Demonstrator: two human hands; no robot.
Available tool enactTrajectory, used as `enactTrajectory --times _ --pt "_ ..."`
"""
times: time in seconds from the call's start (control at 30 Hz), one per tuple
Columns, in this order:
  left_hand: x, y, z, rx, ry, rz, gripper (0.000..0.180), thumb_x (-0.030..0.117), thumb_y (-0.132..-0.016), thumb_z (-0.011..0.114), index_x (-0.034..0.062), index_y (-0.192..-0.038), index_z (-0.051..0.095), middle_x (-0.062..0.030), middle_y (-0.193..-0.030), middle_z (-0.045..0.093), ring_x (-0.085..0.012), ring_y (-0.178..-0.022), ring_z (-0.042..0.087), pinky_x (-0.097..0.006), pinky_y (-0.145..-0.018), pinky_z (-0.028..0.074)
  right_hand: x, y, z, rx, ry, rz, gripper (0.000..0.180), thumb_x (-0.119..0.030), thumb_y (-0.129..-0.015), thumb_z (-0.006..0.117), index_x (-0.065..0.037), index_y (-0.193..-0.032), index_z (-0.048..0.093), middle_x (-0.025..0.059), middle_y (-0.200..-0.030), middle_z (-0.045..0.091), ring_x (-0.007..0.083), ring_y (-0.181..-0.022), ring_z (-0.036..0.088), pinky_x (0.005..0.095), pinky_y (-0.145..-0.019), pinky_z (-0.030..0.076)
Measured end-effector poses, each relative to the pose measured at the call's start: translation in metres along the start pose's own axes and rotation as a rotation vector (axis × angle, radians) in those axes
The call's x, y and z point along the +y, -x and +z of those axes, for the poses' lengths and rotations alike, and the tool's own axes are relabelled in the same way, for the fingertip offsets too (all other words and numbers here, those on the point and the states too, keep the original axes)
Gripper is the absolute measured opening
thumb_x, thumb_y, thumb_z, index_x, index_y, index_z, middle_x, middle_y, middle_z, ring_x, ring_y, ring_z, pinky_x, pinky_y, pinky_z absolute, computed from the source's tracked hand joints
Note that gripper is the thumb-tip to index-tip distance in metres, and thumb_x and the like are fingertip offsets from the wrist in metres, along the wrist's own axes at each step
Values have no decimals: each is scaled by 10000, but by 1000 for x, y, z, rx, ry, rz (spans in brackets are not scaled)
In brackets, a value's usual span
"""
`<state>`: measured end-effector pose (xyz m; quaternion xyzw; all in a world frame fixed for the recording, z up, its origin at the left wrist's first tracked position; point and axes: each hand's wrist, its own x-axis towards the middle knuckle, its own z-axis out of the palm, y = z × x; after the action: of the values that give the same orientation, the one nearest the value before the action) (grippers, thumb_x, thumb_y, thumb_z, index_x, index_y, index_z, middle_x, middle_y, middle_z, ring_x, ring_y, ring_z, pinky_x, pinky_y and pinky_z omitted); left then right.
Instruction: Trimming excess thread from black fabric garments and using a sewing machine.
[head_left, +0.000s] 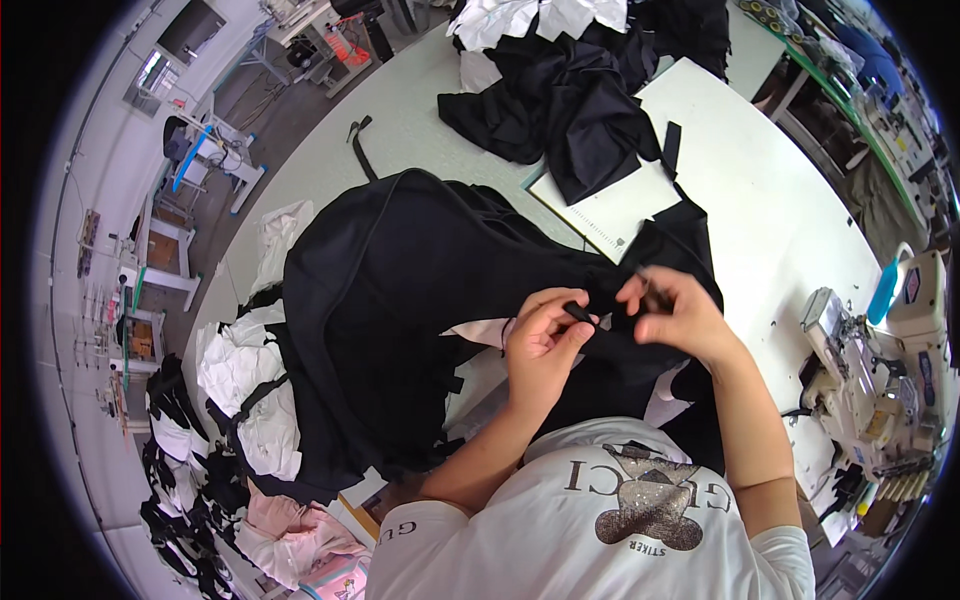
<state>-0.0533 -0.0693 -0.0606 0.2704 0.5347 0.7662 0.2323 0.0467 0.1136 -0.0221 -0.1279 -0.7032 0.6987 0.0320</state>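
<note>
My left hand [540, 350] pinches a small folded end of black fabric [578, 312] between thumb and fingers. Just to its right, my right hand [685, 315] has its fingers curled over the dark cloth. A small dark thing shows at its fingertips, too unclear to name. A large black garment [400, 260] spreads over the table to the left, and its cloth runs under both hands. A further black fabric piece [680, 240] lies beyond my right hand.
The pale table [770, 190] bears a heap of black cloth [570, 110] at the far side, over a white board [600, 215]. Crumpled white material [245, 370] lies at left. A sewing machine [860, 370] stands at right. A black strap [360, 150] lies farther back.
</note>
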Motion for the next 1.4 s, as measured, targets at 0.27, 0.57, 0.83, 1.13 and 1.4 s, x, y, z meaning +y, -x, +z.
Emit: enactTrajectory --times 0.27,0.57,0.83,1.13,1.4 --pt "46 -30 24 -25 -148 85 74 107 -958 530 34 -967 533 -59 -911 629 -70 -678 556 -179 -582 456 -16 54 -3 262 241 -186 95 -13 -757 684 7 -837 636 53 -669 589 142 -570 526 264 -530 395" --pt "145 -35 68 -371 135 383 312 357 -986 452 72 -863 421 -74 -558 482 -133 -475 433 -241 -453 323 -62 86 14 -41 -452 -75 448 -249 -817 708 -39 -1202 619 -73 -620 519 14 -510 411 163 -481 324" --pt "219 -51 104 -640 88 869 259 299 -962 519 82 -825 487 -65 -626 535 -130 -525 429 -212 -428 327 -104 61 62 -339 -263 -318 228 -17 -839 621 6 -1065 612 -51 -682 514 9 -612 434 199 -551 374" --pt "281 -40 86 -933 214 798 203 237 -1007 431 112 -847 442 -50 -695 612 -115 -537 373 -247 -507 286 -120 56 9 -31 -152 -454 198 -42 -744 757 -52 -782 563 -56 -761 516 14 -652 407 193 -572 320" --pt "289 -38 68 -787 487 588 157 163 -994 445 136 -839 445 11 -643 492 -92 -578 332 -250 -540 268 -136 71 -48 44 36 -518 125 -77 -762 720 -8 -809 626 -23 -704 581 41 -670 499 205 -618 410"
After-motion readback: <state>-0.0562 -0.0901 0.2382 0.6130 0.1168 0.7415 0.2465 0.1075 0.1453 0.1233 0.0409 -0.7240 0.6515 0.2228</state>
